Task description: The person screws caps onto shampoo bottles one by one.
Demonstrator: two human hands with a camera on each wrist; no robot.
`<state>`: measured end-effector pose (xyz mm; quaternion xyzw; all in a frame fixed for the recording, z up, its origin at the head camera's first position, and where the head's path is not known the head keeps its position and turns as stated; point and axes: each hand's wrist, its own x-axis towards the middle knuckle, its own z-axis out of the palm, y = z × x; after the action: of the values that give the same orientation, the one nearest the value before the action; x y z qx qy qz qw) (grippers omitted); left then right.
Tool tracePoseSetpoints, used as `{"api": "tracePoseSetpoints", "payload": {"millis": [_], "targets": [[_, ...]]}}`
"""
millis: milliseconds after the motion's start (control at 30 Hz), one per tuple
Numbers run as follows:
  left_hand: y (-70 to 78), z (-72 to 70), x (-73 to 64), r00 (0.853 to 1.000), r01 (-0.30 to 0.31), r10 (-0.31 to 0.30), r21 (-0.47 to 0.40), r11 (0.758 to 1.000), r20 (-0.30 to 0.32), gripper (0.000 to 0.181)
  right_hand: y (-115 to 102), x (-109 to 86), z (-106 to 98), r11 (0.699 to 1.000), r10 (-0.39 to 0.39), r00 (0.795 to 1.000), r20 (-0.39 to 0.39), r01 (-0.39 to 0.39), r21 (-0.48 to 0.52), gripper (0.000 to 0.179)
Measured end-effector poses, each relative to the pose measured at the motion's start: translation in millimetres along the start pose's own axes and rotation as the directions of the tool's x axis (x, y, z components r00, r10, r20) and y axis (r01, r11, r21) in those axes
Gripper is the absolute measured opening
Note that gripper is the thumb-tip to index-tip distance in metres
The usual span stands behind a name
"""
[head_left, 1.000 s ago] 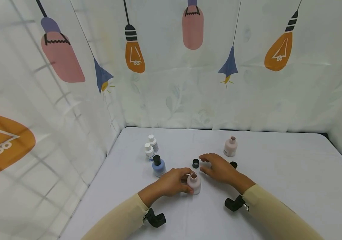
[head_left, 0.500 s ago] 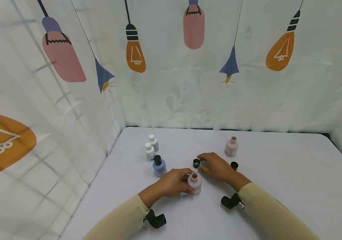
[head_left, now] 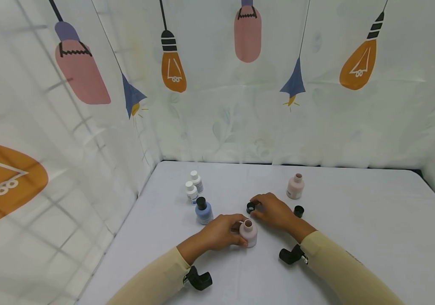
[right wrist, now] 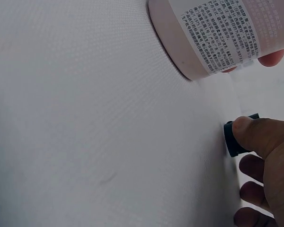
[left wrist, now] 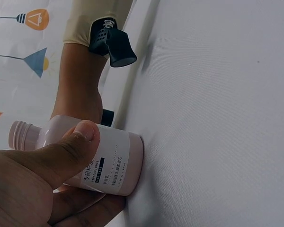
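Observation:
My left hand [head_left: 221,233] grips a pale pink bottle [head_left: 249,238] around its body. The bottle stands upright on the table, its threaded neck uncovered, and its printed label [left wrist: 116,163] shows in the left wrist view. Just beyond it, my right hand [head_left: 274,212] pinches a small black screw cap [head_left: 250,208] low at the tabletop. In the right wrist view the thumb [right wrist: 244,127] lies on the cap's side while the other fingers curl below. That cap's open end faces up in the head view.
Two white bottles [head_left: 192,192] and a blue bottle with a black cap [head_left: 204,214] stand to the left. Farther back on the right is another uncapped pink bottle [head_left: 295,187]. A second black cap [head_left: 299,211] sits beside my right wrist. Printed curtains border the table [head_left: 355,237].
My right hand has moved slightly left and closed its thumb and fingers on the black cap. The left hand keeps its hold on the pink bottle.

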<state>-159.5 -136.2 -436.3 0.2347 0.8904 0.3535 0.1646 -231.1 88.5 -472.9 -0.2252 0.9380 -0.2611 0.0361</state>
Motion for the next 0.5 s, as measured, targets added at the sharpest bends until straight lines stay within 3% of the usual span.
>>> {"api": "tracePoseSetpoints", "payload": {"millis": [233,500], "targets": [[0.0,0.3,0.0,1.000,0.004,-0.004,0.019,1.000,-0.003,0.052,-4,-5.9,-7,1.000,0.020,1.000,-0.007,-0.020,0.007,0.037],[1.0,-0.7,-0.5,1.000,-0.005,0.005,0.023,1.000,-0.007,0.053,-3,-15.9,-14,1.000,-0.009,1.000,-0.013,0.009,0.008,0.035]]}}
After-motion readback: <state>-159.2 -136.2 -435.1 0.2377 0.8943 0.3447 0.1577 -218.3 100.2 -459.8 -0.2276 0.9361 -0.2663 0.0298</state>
